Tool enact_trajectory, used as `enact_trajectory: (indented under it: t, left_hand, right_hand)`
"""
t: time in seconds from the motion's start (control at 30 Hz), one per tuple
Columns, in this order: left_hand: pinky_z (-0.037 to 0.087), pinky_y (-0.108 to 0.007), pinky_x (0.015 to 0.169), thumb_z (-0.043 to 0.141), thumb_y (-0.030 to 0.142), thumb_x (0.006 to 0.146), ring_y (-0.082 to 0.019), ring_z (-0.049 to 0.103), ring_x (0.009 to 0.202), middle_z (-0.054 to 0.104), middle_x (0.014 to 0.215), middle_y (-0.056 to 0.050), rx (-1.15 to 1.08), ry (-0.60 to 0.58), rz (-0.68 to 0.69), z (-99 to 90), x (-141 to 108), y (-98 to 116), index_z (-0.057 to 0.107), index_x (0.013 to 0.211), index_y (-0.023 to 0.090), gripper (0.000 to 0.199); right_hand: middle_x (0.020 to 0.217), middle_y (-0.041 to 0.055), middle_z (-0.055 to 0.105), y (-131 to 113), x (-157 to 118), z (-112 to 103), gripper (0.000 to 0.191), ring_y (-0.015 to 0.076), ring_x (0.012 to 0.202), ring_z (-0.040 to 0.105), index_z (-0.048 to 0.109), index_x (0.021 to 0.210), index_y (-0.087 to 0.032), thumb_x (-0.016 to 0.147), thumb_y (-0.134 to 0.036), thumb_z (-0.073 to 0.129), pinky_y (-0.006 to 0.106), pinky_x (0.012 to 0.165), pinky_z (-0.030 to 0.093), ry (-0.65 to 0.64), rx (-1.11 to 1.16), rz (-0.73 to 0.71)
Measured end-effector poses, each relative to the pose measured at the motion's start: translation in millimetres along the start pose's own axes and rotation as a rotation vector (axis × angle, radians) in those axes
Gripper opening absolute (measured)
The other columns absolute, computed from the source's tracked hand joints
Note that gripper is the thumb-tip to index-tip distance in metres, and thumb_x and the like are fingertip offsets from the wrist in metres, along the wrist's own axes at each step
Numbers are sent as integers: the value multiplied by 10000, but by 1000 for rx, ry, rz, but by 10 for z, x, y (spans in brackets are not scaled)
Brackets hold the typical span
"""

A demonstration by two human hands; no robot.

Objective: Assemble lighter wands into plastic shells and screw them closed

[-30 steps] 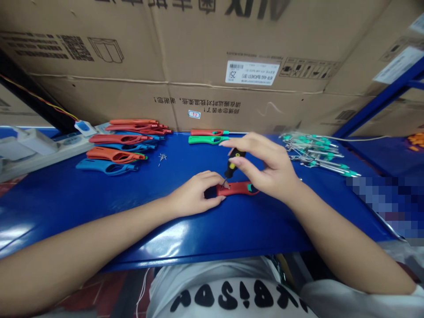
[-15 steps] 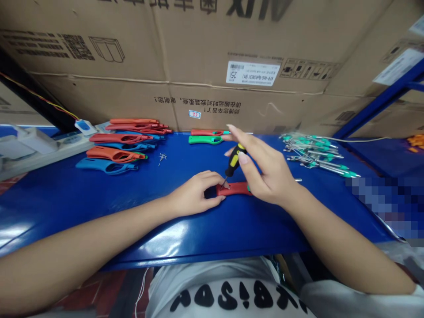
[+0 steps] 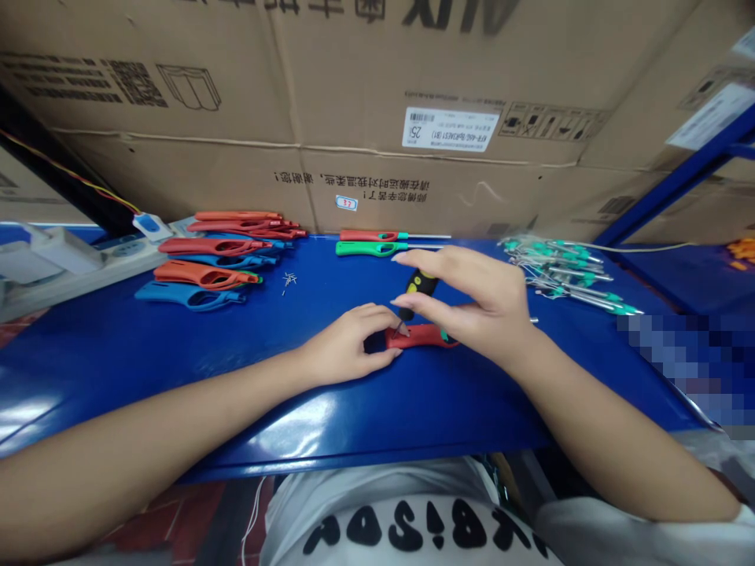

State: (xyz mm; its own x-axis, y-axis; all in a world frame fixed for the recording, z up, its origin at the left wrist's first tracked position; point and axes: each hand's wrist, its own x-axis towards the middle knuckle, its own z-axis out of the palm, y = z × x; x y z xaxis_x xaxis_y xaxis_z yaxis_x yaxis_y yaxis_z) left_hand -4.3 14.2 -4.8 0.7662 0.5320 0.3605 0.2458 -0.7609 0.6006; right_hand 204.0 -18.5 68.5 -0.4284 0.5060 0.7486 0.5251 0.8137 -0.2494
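Observation:
A red utility lighter (image 3: 421,336) lies flat on the blue table, its left end pinched between the thumb and fingers of my left hand (image 3: 348,346). My right hand (image 3: 480,303) grips the black and yellow handle of a small screwdriver (image 3: 406,306) between thumb and fingers. The tilted screwdriver's tip meets the lighter's left end, close to my left fingertips. Behind my right hand the lighter's far part is hidden; only a bit of its metal tube shows. Farther back lie a red lighter (image 3: 366,236) and a green lighter (image 3: 362,249) with metal tubes.
Red and blue lighter shells (image 3: 200,275) are stacked at the left, with a small heap of screws (image 3: 289,279) beside them. Metal tubes with green parts (image 3: 566,271) lie at the right. A power strip (image 3: 127,255) runs along the left; a cardboard box (image 3: 354,102) stands behind.
My right hand has shifted on the screwdriver handle, its thumb and forefinger now lower and farther left. The left hand and the red lighter stay put.

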Motion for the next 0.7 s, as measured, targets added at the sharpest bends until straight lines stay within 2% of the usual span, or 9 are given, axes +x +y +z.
enact_trajectory:
  t: [0.17, 0.3, 0.37, 0.47, 0.6, 0.7]
  left_hand:
    - [500, -376, 975, 660, 188, 863, -225, 643, 1062, 695, 1107, -67, -13, -12, -11, -3, 1, 6, 657, 1124, 190, 261]
    - [504, -380, 970, 650, 168, 852, -228, 646, 1061, 696, 1105, -65, -8, -12, -22, -4, 3, 13, 654, 1101, 192, 250]
    - [503, -377, 970, 655, 172, 854, -224, 648, 1051, 699, 1081, -59, -8, -7, -16, -3, 2, 10, 655, 1095, 193, 241]
    - [500, -370, 968, 663, 195, 870, -220, 644, 1046, 699, 1073, -61, -10, -5, -4, 0, -4, -1, 659, 1103, 189, 233]
    - [497, -371, 966, 667, 178, 862, -225, 649, 1049, 700, 1085, -66, -4, -3, -5, 4, -7, -6, 662, 1092, 172, 230]
    - [499, -378, 967, 664, 175, 861, -226, 646, 1050, 700, 1092, -65, -19, -9, -3, 0, -2, -1, 662, 1106, 180, 245]
  right_hand:
    - [1174, 59, 727, -27, 21, -44, 379, 198, 1012, 700, 604, 1362, -268, 1023, -236, 437, 388, 931, 566, -62, 69, 19]
    - [1014, 51, 747, -35, 36, -27, 269, 209, 909, 693, 698, 1209, -269, 961, -316, 605, 385, 869, 578, 8, -33, 23]
    - [1092, 69, 730, -46, 42, -25, 309, 219, 968, 683, 667, 1269, -266, 979, -301, 567, 403, 898, 568, -7, -29, 33]
    - [1192, 78, 696, -62, 49, -41, 396, 209, 1033, 671, 575, 1390, -264, 1018, -228, 445, 405, 924, 561, -94, 102, 50]
    - [1034, 64, 726, -70, 50, -61, 318, 218, 937, 680, 667, 1268, -264, 960, -311, 604, 395, 866, 575, -58, 16, 10]
    - [1203, 96, 696, -71, 39, -49, 416, 226, 1047, 668, 555, 1417, -256, 1005, -289, 510, 412, 937, 555, -94, -8, -4]
